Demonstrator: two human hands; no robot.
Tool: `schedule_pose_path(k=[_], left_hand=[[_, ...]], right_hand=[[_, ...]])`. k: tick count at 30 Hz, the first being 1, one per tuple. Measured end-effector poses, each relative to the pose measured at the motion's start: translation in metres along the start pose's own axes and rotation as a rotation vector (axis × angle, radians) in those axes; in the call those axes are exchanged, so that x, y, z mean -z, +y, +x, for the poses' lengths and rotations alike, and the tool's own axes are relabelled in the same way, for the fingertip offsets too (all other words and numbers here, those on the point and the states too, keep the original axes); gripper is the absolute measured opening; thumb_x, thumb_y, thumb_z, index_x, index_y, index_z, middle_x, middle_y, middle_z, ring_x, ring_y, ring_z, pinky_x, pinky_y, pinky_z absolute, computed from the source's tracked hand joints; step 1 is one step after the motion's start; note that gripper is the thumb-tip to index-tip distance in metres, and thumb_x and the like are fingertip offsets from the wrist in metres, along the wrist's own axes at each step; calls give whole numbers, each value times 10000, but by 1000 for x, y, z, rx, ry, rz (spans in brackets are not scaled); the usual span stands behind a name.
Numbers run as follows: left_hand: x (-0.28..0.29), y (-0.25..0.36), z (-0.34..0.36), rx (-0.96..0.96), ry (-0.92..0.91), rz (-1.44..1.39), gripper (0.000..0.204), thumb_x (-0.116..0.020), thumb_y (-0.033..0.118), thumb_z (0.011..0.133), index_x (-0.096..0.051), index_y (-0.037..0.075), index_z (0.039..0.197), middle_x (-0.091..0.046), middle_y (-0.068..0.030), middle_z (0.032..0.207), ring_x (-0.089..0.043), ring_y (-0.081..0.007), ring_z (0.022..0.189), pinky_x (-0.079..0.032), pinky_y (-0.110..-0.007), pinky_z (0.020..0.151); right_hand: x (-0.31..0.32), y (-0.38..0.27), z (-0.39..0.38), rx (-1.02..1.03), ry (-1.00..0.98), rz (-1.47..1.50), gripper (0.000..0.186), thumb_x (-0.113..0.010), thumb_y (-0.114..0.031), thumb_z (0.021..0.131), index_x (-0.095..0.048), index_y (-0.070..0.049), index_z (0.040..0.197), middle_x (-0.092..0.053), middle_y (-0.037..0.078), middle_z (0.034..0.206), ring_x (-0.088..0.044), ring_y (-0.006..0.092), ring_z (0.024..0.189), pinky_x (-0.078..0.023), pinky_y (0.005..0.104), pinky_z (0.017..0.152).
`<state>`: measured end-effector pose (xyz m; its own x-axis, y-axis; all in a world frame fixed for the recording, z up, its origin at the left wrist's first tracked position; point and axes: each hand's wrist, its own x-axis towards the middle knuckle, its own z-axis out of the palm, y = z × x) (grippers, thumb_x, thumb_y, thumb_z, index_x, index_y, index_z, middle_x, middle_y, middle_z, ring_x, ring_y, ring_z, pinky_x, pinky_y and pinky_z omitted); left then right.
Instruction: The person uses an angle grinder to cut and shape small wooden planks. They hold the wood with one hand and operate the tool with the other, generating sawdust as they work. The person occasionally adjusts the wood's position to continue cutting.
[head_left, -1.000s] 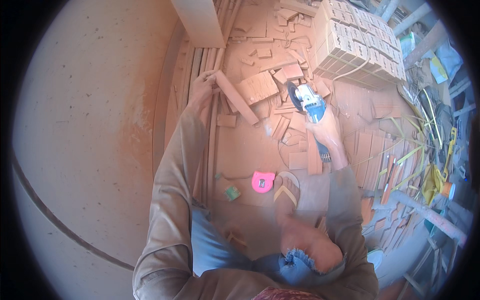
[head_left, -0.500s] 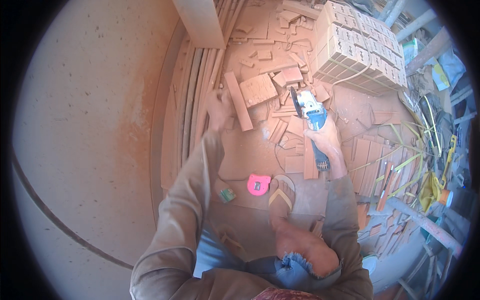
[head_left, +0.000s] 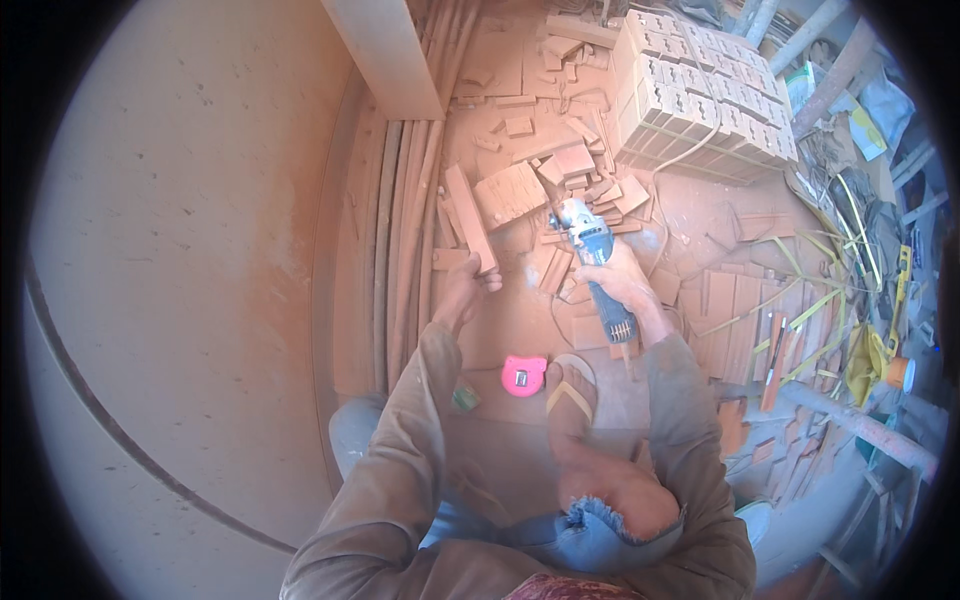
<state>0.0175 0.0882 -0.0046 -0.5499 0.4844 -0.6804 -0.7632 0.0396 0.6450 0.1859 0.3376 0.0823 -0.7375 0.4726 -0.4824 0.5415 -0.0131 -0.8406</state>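
Observation:
My right hand (head_left: pixel 622 278) is wrapped round the body of a blue and silver angle grinder (head_left: pixel 590 240), its head pointing away and left. The grinder's disc is hard to make out from this side. My left hand (head_left: pixel 468 290) grips the near end of a long, narrow terracotta tile strip (head_left: pixel 469 220), thumb on top and fingers curled at its right edge. The strip's far end lies beside a wide terracotta block (head_left: pixel 511 194). A gap separates the grinder from the strip.
Broken tile pieces (head_left: pixel 573 160) litter the dusty floor. A strapped brick stack (head_left: pixel 700 110) stands far right; long boards (head_left: pixel 400 220) lie along the left wall. Near my sandalled foot (head_left: pixel 572 395) is a pink tape measure (head_left: pixel 523 376). Straps (head_left: pixel 800 310) tangle over tiles at right.
My left hand has come nearer and right and taken hold of the tile strip's near end. The grinder has shifted left and turned, so its disc shows less.

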Motion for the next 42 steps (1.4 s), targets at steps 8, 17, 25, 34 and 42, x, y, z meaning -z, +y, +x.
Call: schedule_pose_path(k=[8, 17, 25, 34, 42], left_hand=[[16, 26, -22, -54, 104, 105, 368, -349, 376, 1130, -557, 79, 1069, -588, -28, 771, -554, -136, 595, -426, -282, 511], [-16, 35, -25, -173, 285, 342, 456, -382, 375, 1072, -608, 29, 878, -576, -60, 672, -522, -146, 499, -408, -322, 439], [-23, 29, -17, -264, 277, 359, 347, -379, 281, 1074, -554, 72, 860, -545, -45, 685, -417, -92, 452, -284, -287, 386], [-23, 35, -25, -211, 262, 363, 400, -357, 324, 1090, -547, 78, 839, -486, 3, 615, -391, -85, 446, -270, -282, 389], [-13, 37, -25, -253, 255, 368, 381, -389, 305, 1046, -523, 64, 783, -504, -38, 590, -411, -120, 421, -285, -315, 379]], right_hand=[[-42, -29, 0, 0, -193, -32, 660, -849, -252, 634, -615, 15, 1191, -709, 159, 1061, -702, 272, 990, -555, 397, 862], [-64, 7, 21, 49, -135, -233, 729, -823, -287, 637, -572, 46, 1236, -693, 206, 1087, -689, 329, 1018, -540, 408, 884], [-60, -14, 6, -10, -258, -213, 668, -818, -313, 640, -604, 36, 1168, -703, 205, 1042, -699, 324, 958, -541, 416, 842], [-69, -7, 14, 52, -227, -199, 665, -819, -298, 612, -619, 31, 1154, -706, 209, 992, -704, 346, 918, -542, 418, 826], [-80, -4, 24, 131, -178, -161, 589, -806, -198, 653, -591, 15, 1158, -676, 152, 947, -654, 275, 847, -538, 391, 790]])
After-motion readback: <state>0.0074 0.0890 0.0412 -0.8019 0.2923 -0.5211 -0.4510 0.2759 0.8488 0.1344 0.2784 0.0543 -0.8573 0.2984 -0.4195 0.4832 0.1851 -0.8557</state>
